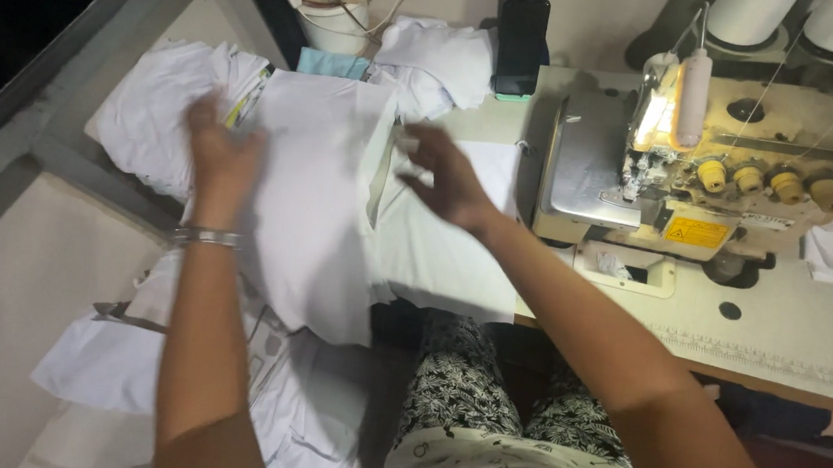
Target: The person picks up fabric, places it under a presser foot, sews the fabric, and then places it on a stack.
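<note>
While both spread hands, left (pixel 221 152) and right (pixel 447 174), press white fabric (pixel 314 205), a sewing machine (pixel 703 169) stands just beside

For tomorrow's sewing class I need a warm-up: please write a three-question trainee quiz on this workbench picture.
1. True or false: the left hand rests on white fabric.
2. What stands right of the right hand? A) sewing machine B) iron C) kettle
3. Fill in: a metal ___ circles the left wrist.

Key: 1 true; 2 A; 3 bangle.
</note>
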